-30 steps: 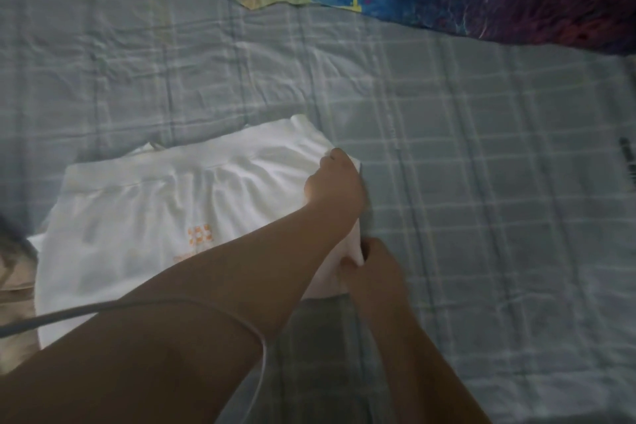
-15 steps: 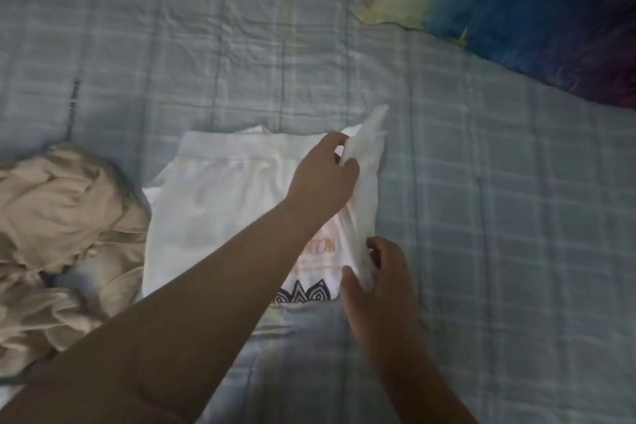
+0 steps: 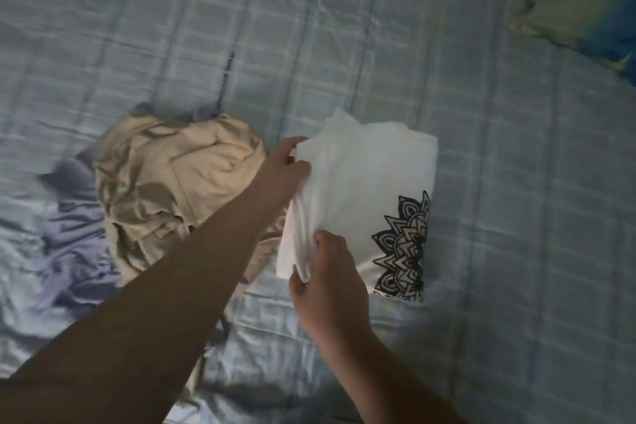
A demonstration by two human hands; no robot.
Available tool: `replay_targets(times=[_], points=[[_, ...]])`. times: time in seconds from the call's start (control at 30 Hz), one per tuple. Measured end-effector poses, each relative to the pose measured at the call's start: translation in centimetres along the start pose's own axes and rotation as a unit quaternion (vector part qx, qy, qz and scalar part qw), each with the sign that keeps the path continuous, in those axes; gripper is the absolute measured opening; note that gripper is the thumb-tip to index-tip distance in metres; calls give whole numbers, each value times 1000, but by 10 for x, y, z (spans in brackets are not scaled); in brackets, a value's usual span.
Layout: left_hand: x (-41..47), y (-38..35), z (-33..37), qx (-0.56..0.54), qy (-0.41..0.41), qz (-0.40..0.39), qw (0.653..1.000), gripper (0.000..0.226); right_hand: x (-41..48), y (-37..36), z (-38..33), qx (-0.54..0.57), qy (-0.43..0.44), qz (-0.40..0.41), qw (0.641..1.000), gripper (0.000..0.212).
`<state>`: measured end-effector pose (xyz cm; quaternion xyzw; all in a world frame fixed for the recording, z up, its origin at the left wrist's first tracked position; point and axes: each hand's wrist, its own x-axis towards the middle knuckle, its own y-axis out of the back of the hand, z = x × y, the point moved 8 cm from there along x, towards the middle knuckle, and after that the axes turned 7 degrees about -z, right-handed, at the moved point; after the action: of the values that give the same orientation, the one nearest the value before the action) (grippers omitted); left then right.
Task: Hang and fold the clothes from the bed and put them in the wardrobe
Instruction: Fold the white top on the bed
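Note:
A white T-shirt (image 3: pixel 364 189) with a black mandala print lies folded into a narrow rectangle on the bed, near the middle of the view. My left hand (image 3: pixel 282 165) pinches its upper left edge. Lower down, my right hand (image 3: pixel 327 282) grips the bottom left edge, fingers curled around the fabric. A crumpled beige garment (image 3: pixel 175 189) sits just left of the shirt, partly under my left forearm. No wardrobe or hanger is in sight.
The bed is covered by a pale blue checked sheet (image 3: pixel 516 217). A lilac cloth (image 3: pixel 72 244) lies bunched at the left. A yellow and blue pillow (image 3: pixel 585 0) fills the top right corner.
The right side of the white shirt was lifted and folded over to the left, exposing the mandala print. Both hands travelled left with the fabric edge. The view also shifted left.

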<state>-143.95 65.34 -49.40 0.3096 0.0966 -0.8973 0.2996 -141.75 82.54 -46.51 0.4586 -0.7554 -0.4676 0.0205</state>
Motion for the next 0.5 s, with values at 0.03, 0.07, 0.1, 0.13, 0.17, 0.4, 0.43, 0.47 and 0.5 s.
replay_targets(times=[0.03,0.07,0.1,0.13,0.17,0.4,0.43,0.47,0.5], points=[[1,8,-11,7,14,1,1000,57,2,-14,-1,-19,-7,-20,1000,57],[3,13,-21,20,25,2,999,59,3,-25,2,-33,-17,-39,999,58],[6,17,-28,39,35,4,999,61,4,-34,5,-42,-25,-53,997,59],[9,20,-34,54,42,2,998,60,6,-40,8,-48,-30,-62,996,61],[14,20,-36,63,46,-2,997,55,7,-44,10,-51,-31,-65,996,63],[43,15,-16,123,-7,3,992,24,1,-47,2,-41,21,-56,997,77],[43,12,-11,111,-25,0,993,20,-1,-46,0,-21,30,-62,997,78],[43,10,-7,115,-38,1,993,19,-2,-46,-1,2,37,-69,997,76],[43,10,-5,135,-43,7,990,21,-3,-45,0,18,45,-74,996,74]])
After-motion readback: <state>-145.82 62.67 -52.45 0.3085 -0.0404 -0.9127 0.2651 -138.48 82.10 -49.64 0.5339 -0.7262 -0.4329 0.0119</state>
